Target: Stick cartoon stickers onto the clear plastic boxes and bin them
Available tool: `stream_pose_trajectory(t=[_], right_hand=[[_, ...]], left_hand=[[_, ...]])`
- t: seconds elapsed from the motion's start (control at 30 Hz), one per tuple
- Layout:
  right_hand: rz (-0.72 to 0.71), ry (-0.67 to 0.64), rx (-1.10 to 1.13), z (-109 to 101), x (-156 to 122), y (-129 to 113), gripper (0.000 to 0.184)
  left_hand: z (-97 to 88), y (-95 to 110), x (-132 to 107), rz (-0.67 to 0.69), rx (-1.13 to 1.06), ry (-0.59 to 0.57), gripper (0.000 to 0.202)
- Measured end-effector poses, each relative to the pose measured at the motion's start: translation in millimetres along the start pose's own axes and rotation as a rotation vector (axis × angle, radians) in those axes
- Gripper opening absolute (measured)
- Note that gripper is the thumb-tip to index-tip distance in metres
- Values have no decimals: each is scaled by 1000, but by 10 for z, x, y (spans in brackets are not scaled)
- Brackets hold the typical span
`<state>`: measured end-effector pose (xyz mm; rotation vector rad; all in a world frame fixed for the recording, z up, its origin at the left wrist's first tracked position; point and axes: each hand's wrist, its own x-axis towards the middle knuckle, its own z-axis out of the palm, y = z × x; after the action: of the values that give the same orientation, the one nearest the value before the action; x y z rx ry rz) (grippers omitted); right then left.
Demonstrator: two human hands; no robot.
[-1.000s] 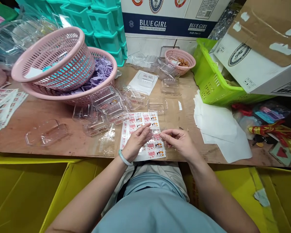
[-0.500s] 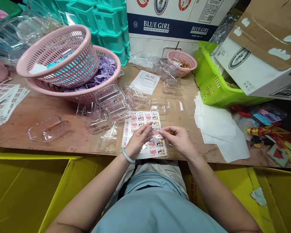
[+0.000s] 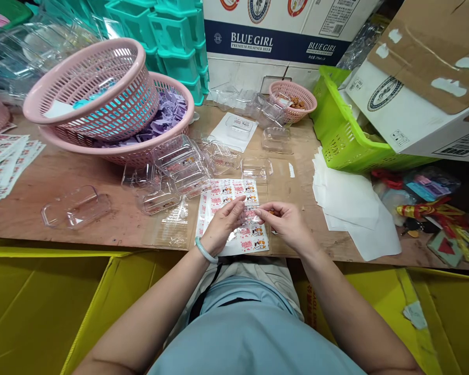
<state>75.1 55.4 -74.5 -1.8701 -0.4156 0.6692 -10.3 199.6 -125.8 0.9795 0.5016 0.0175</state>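
Note:
My left hand (image 3: 222, 225) and my right hand (image 3: 285, 225) meet over a sheet of cartoon stickers (image 3: 226, 198) near the table's front edge. Between them they pinch a small clear plastic box (image 3: 251, 214). The right hand's fingers are curled, and small brown bits show inside them. A pale green bangle (image 3: 205, 251) circles my left wrist. Several more clear boxes (image 3: 180, 169) lie heaped just beyond the sheet.
Two stacked pink baskets (image 3: 113, 104) hold purple and teal parts at the back left. A small pink basket (image 3: 293, 100) of brown bits sits by a green crate (image 3: 336, 130). White backing papers (image 3: 347, 203) lie to the right; yellow cartons (image 3: 42, 307) stand below the table.
Both hands have drawn slightly closer together around the clear box. The view has shifted a little; nothing else on the table has moved.

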Motion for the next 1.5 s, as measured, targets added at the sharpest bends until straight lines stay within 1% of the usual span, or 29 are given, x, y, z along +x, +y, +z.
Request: stream_pose_trajectory(t=[0.13,0.2,0.3,0.37,0.43,0.53,0.63,0.73,0.8,0.83,0.87,0.9,0.93,0.97,1.0,1.07,1.13,1.17,1.23,1.3,1.33,1.4,1.47,1.5], right_hand=[[-28,34,-95,12,-20,-6,30],[-67,58,-160,34,-37,-9,27],[-184,149,-305,99,-84,-19,20],[-276,223,-413,156,-127,-18,17],[-350,268,-485,205,-163,4,19],[-394,332,-528,223,-182,87,20],[-347,416,-536,157,-156,211,21],[-305,513,-458,81,-111,329,24],[-282,619,-322,87,-88,385,34],[-259,634,-243,115,-80,405,44],[-233,613,-175,157,-74,419,55],[-200,559,-123,207,-69,428,66],[-165,492,-87,257,-65,434,74],[-133,430,-56,300,-60,436,77],[-110,384,-20,330,-54,435,76],[-97,328,76,337,-50,420,61],[-126,305,145,297,-68,386,47],[-146,296,160,274,-86,363,44],[-168,265,171,254,-128,315,46],[-186,196,169,286,-152,283,51],[-203,148,158,322,-148,276,52],[-254,44,106,418,-104,278,45],[-281,-39,67,517,-30,284,41],[-286,-59,46,553,8,284,41]], left_hand=[[7,14,-20,5,1,-8,55],[13,12,-32,18,24,-26,61],[21,-8,-39,64,103,-10,69],[26,-26,-35,88,129,23,68],[33,-38,-31,96,125,32,68],[48,-40,-31,105,113,27,69],[67,-35,-39,112,115,36,69],[81,-47,-41,99,101,54,70],[86,-69,-37,89,93,73,69],[85,-83,-36,93,96,80,68],[83,-98,-37,105,99,81,68],[80,-112,-42,120,100,81,67],[75,-124,-50,131,97,79,66],[70,-131,-63,133,93,76,65],[66,-133,-80,131,89,73,64],[72,-118,-125,129,88,75,62],[97,-80,-184,169,89,90,58],[114,-57,-219,200,84,102,56],[134,-13,-299,249,71,114,52],[100,16,-395,272,64,99,49],[53,25,-450,276,68,90,48],[-111,37,-571,283,101,96,46],[-363,55,-693,333,173,154,46],[-516,71,-743,389,235,207,47]])
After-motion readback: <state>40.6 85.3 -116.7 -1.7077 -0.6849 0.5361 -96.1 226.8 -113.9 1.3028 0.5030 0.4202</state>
